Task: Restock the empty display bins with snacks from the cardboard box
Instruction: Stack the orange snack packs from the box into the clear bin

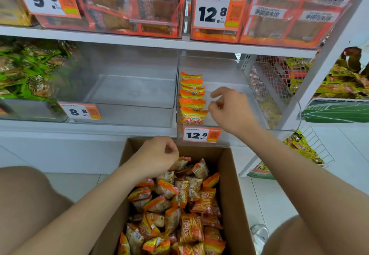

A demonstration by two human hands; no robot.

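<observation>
- Filling the bottom centre of the frame, a cardboard box (231, 174) stands open on the floor, heaped with loose orange snack packets (179, 204).
- At the far end of the box, the left hand (157, 156) hangs over the pile with its fingers curled down onto the top packets; I cannot tell whether it grips one.
- Just beyond the box, on the lower shelf, an orange-and-white 12.8 price tag (201, 134) hangs on the front of a clear display bin (209, 63) right of centre.
- Inside that bin, a row of orange packets (192, 97) stands along its left wall, front to back; the rest of the bin floor is bare.
- The right hand (229, 107) reaches into this bin just beside the row, fingers loosely bent, forefinger out, holding nothing.
- Left of it sits a second clear bin (129, 87) with no stock in it and an 8.8 tag (79, 112) at its front left corner.
- Further left, green packets (26, 69) fill the next bin.
- To the right, a white mesh basket (267, 79) holds more snacks.
- Along the top of the frame, the upper shelf's bins hold red-orange packs (129, 9).
</observation>
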